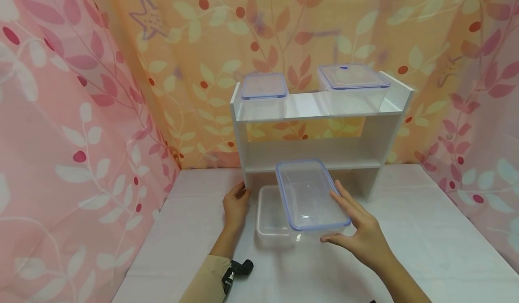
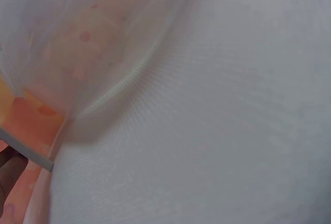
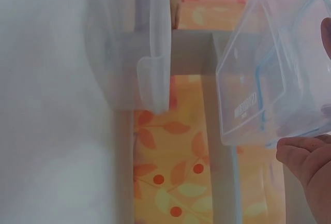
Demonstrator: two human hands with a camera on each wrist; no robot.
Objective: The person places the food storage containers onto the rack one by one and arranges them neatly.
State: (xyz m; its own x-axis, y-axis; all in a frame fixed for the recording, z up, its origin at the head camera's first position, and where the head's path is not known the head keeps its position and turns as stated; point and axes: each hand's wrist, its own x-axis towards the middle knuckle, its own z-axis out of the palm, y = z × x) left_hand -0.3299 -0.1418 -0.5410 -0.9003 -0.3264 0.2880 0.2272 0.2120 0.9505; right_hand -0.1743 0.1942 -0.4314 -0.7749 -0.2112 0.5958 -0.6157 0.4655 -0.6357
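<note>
As the right hand (image 1: pixel 366 236) holds a container (image 1: pixel 310 195), white table (image 1: pixel 182 240), curtains (image 1: pixel 194 127) (floral).

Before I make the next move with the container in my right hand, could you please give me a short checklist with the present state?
1. Right hand holding the blue-rimmed container: ok, thumb and fingers on it.
2. That container level: not ok, it is tilted.
3. Its lid fully latched: cannot tell.
4. Held container apart from the pale-rimmed container: ok, the right wrist view shows a gap.
5. Left hand on the shelf unit: ok, it holds the left panel near its foot.
6. Smaller top container and larger top container upright with lids on: ok.
</note>
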